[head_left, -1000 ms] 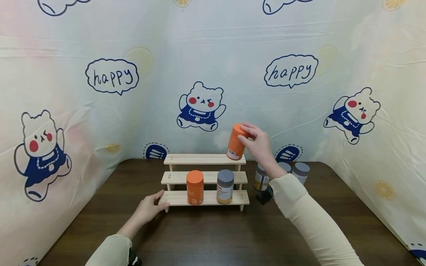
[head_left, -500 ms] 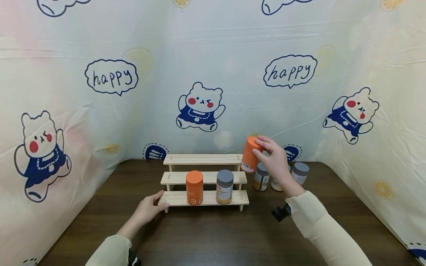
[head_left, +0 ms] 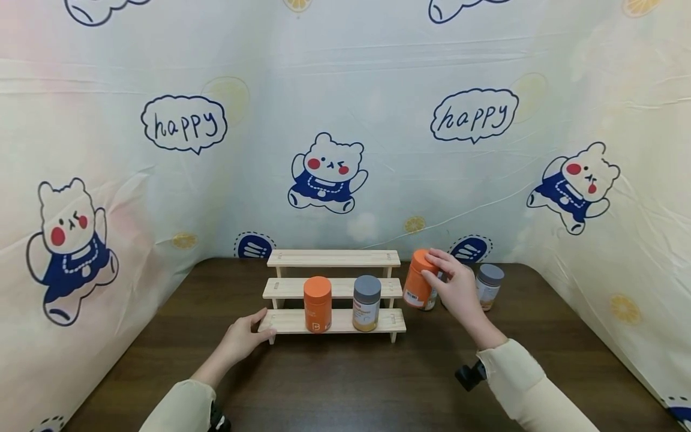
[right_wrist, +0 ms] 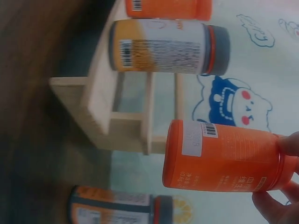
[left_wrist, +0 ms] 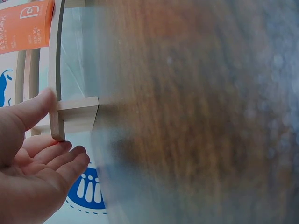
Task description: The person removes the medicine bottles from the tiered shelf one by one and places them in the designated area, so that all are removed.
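Note:
A three-step wooden display stand (head_left: 333, 258) stands on the table. My left hand (head_left: 243, 339) pinches the left end of its lowest step, thumb above and fingers beneath in the left wrist view. To the right of the stand, my right hand (head_left: 457, 291) holds an orange bottle (right_wrist: 224, 156) by its cap end. That bottle tilts slightly and hangs in front of a grey-capped bottle (right_wrist: 117, 207), which it mostly hides in the head view. On the lowest step another orange bottle (head_left: 317, 306) and a grey-capped bottle (head_left: 366, 305) stand upright, apart from each other.
Farther right on the dark wooden table (head_left: 324, 384) is a grey-capped bottle (head_left: 489, 288), partly beside my right hand. A cloth backdrop (head_left: 335, 78) with printed bears encloses the back and sides.
My right hand has carried the orange bottle from above the top step's right end, rightward and down, to beside the stand. My left hand keeps its place on the lowest step.

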`<action>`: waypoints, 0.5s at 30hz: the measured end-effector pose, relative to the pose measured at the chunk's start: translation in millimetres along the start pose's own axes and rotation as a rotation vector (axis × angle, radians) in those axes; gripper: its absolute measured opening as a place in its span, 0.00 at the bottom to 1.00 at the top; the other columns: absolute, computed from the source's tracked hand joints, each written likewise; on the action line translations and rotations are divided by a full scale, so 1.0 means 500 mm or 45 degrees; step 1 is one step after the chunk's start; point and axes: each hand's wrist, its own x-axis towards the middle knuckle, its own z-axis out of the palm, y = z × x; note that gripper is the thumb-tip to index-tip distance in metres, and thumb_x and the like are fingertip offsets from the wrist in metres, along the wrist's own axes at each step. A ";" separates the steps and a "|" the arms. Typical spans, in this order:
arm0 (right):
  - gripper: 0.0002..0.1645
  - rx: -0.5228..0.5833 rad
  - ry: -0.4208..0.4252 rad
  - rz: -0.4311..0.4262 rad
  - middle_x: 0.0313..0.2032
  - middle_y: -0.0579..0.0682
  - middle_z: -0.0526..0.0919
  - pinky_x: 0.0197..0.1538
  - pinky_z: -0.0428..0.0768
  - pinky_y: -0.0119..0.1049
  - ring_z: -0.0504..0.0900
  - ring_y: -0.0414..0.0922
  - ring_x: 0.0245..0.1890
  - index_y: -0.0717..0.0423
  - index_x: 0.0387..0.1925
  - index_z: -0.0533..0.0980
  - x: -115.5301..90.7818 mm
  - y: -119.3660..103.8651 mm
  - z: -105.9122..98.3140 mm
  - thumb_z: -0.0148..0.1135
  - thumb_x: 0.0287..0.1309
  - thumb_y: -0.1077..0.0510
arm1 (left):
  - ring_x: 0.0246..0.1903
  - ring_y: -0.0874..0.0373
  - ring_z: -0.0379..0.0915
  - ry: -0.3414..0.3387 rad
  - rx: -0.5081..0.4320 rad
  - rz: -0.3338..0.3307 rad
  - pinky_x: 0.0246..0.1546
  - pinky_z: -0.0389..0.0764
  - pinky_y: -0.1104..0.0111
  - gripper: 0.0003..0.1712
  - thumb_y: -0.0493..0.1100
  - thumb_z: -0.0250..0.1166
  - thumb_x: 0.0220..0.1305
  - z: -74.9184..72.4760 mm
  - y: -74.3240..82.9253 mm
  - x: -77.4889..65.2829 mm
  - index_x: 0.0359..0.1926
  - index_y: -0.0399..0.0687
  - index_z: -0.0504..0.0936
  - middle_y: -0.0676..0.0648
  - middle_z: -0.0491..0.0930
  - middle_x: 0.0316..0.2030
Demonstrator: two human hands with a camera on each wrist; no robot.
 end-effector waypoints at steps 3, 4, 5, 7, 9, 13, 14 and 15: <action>0.22 0.016 -0.001 0.014 0.55 0.60 0.73 0.49 0.73 0.45 0.72 0.55 0.54 0.69 0.50 0.76 -0.013 0.013 0.000 0.66 0.52 0.65 | 0.59 0.36 0.57 0.001 0.003 0.003 0.54 0.61 0.45 0.40 0.49 0.64 0.60 0.000 0.000 0.001 0.65 0.31 0.60 0.30 0.61 0.61; 0.22 0.017 -0.001 0.022 0.55 0.60 0.73 0.50 0.73 0.45 0.71 0.55 0.54 0.69 0.50 0.76 -0.017 0.017 0.000 0.66 0.51 0.65 | 0.59 0.36 0.57 0.001 0.004 0.002 0.54 0.61 0.45 0.40 0.50 0.63 0.60 0.000 0.000 0.001 0.65 0.31 0.60 0.30 0.61 0.61; 0.22 0.016 0.001 0.029 0.55 0.60 0.74 0.50 0.73 0.45 0.71 0.55 0.54 0.69 0.50 0.76 -0.022 0.022 0.000 0.66 0.51 0.66 | 0.59 0.36 0.57 -0.001 0.003 0.001 0.54 0.60 0.45 0.40 0.50 0.63 0.60 0.001 0.000 0.001 0.65 0.31 0.60 0.30 0.61 0.61; 0.22 0.008 0.004 0.039 0.54 0.60 0.74 0.49 0.73 0.46 0.72 0.55 0.54 0.69 0.49 0.76 -0.031 0.030 0.000 0.66 0.51 0.66 | 0.60 0.36 0.56 0.001 0.001 0.000 0.54 0.60 0.45 0.40 0.50 0.64 0.59 0.001 -0.001 0.001 0.65 0.31 0.60 0.30 0.61 0.61; 0.22 -0.001 0.007 0.050 0.53 0.60 0.75 0.48 0.73 0.47 0.72 0.55 0.53 0.69 0.49 0.76 -0.039 0.040 0.001 0.67 0.50 0.65 | 0.60 0.36 0.56 0.003 -0.001 -0.002 0.54 0.60 0.45 0.40 0.50 0.64 0.59 0.002 -0.002 0.001 0.65 0.31 0.60 0.30 0.61 0.61; 0.22 -0.006 -0.002 0.075 0.53 0.60 0.75 0.47 0.74 0.45 0.74 0.55 0.52 0.69 0.48 0.77 -0.054 0.058 0.002 0.67 0.50 0.66 | 0.60 0.36 0.56 0.007 -0.008 -0.009 0.54 0.60 0.45 0.40 0.50 0.64 0.59 0.001 -0.001 0.000 0.65 0.31 0.60 0.30 0.61 0.61; 0.21 -0.010 -0.005 0.084 0.52 0.59 0.76 0.47 0.74 0.45 0.74 0.55 0.51 0.70 0.48 0.77 -0.057 0.063 0.003 0.67 0.50 0.66 | 0.60 0.36 0.56 0.007 -0.010 -0.011 0.54 0.60 0.45 0.40 0.50 0.64 0.59 0.001 -0.001 0.000 0.65 0.31 0.60 0.30 0.61 0.61; 0.21 -0.012 -0.011 0.090 0.52 0.59 0.76 0.47 0.74 0.44 0.74 0.55 0.51 0.70 0.48 0.77 -0.060 0.067 0.003 0.67 0.50 0.66 | 0.60 0.36 0.56 0.007 -0.011 -0.012 0.54 0.60 0.45 0.40 0.50 0.64 0.59 0.001 0.000 0.000 0.65 0.32 0.60 0.30 0.61 0.61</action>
